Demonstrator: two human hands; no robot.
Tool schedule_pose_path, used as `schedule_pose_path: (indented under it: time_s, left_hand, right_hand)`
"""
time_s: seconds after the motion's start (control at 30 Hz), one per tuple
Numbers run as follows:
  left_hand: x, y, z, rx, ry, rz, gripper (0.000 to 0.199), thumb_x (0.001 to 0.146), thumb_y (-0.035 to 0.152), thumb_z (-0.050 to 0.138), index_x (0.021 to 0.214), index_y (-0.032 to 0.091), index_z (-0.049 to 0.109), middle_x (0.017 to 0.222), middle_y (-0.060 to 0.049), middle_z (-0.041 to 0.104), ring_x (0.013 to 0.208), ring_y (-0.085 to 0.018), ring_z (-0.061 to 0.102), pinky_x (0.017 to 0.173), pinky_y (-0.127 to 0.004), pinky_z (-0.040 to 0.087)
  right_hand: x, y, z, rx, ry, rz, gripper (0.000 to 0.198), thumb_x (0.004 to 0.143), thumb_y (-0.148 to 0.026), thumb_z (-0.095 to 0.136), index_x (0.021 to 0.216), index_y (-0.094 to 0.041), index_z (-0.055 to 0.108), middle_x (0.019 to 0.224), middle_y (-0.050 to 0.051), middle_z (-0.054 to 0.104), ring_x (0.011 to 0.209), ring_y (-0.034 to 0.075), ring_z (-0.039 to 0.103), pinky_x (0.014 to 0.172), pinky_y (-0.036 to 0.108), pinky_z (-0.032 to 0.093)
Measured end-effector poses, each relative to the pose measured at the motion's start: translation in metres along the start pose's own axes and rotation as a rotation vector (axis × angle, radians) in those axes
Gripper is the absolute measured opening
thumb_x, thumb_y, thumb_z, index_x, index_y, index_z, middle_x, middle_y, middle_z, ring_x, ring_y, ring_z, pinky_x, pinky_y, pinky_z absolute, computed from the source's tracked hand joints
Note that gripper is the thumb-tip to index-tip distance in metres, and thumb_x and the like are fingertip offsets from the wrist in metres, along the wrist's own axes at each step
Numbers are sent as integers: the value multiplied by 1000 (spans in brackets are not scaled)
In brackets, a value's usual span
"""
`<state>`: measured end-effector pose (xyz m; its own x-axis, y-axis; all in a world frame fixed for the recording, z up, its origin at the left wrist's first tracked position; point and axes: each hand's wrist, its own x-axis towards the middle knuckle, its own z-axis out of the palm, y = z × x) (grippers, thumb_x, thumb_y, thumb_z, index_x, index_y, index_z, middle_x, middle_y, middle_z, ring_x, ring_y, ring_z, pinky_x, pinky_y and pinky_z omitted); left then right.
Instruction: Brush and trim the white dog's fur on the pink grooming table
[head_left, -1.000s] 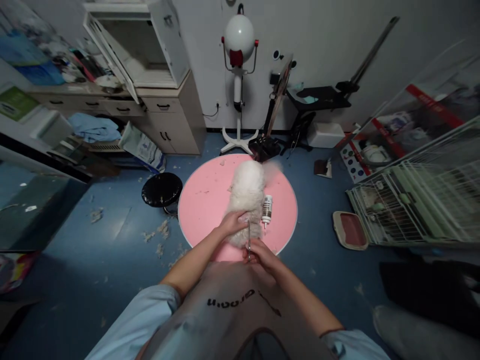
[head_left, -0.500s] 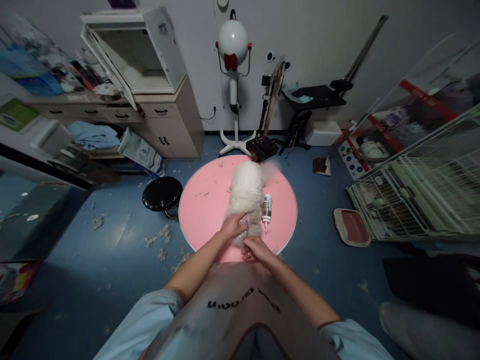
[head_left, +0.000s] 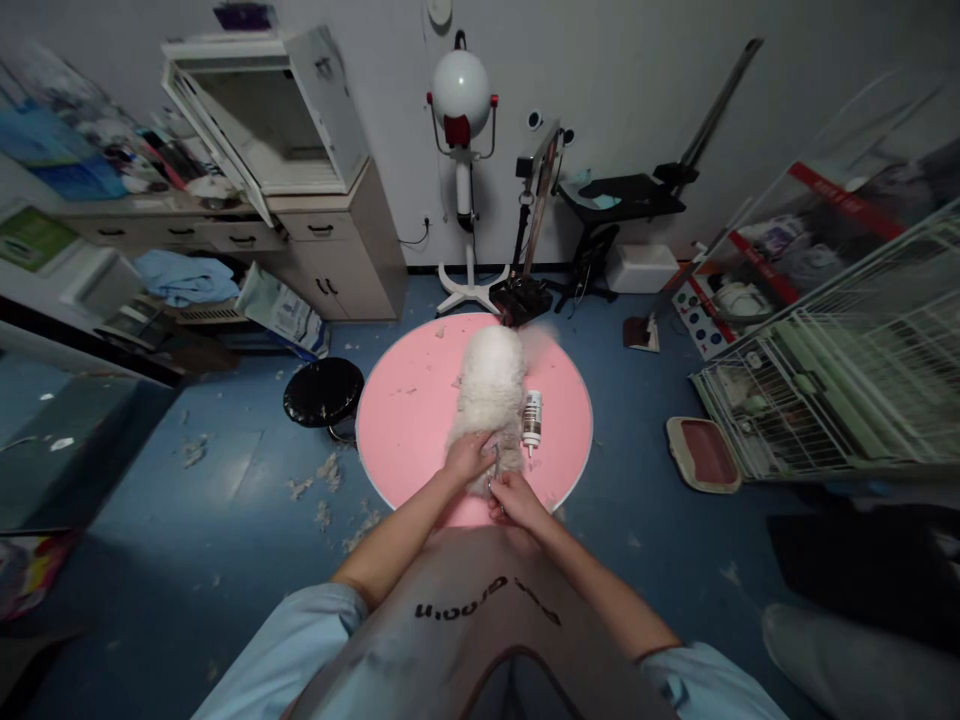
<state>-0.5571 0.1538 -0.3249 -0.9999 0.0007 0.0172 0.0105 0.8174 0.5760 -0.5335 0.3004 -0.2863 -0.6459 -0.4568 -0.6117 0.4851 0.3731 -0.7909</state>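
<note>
A white fluffy dog point(head_left: 491, 375) lies or stands on a round pink table point(head_left: 401, 420), its near end close to my apron. My left hand point(head_left: 469, 457) rests on the fur at that end, its fingers closed on a tuft or fold. Close beside it, my right hand point(head_left: 516, 497) grips a slim metal tool point(head_left: 496, 458) with finger rings. The tool points away from me, its tip at the fur by my left thumb; whether it is scissors or forceps is too small to tell. A white bottle point(head_left: 532, 420) with a nozzle lies right of the dog.
A black stool point(head_left: 324, 392) stands left of the table, with hair clumps point(head_left: 328, 470) on the floor. Behind are a white stand dryer point(head_left: 461, 90) and a cabinet point(head_left: 375, 250). Wire cages point(head_left: 825, 390) and a litter tray point(head_left: 703, 455) are at the right.
The view has shifted slightly. My left fingers have moved a little over the fur, and less pink shows beside them. The metal tool stays in my right hand at nearly the same spot.
</note>
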Motion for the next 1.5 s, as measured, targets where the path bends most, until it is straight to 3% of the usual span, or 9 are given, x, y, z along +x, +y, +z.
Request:
schedule_pose_path:
  time_s: [0.4,0.73,1.2,1.5]
  left_hand:
    - [-3,4,5,17,3,-35,40,81,38,57,116,22,63,99,-8,69,90,-23,61,80,-31,45]
    - [-6,8,5,-6,18,-58,37,80,40,58,110,20,67,95,-8,70,85,-22,62,77,-30,44]
    - [-12,1,16,40,3,-28,43,80,35,58,120,21,61,96,-9,68,88,-24,61,78,-32,44]
    - [-12,-1,16,-13,40,-58,43,80,41,59,119,22,62,99,-9,68,89,-24,61,79,-32,45]
  right_hand:
    - [-6,-5,-1,-204,30,-100,8,79,-17,48,71,-19,47,44,-7,51,37,9,50,38,18,35]
    - [-25,8,-2,-347,73,-210,6,76,-20,52,71,-20,50,44,-7,48,39,10,48,41,21,31]
    - [-9,2,-3,-119,37,-43,15,79,-30,51,69,-19,47,42,-6,51,34,9,47,38,18,32]
    - [-25,10,-2,-251,-3,-199,9,79,-22,49,70,-21,46,41,-8,49,35,8,45,37,19,30]
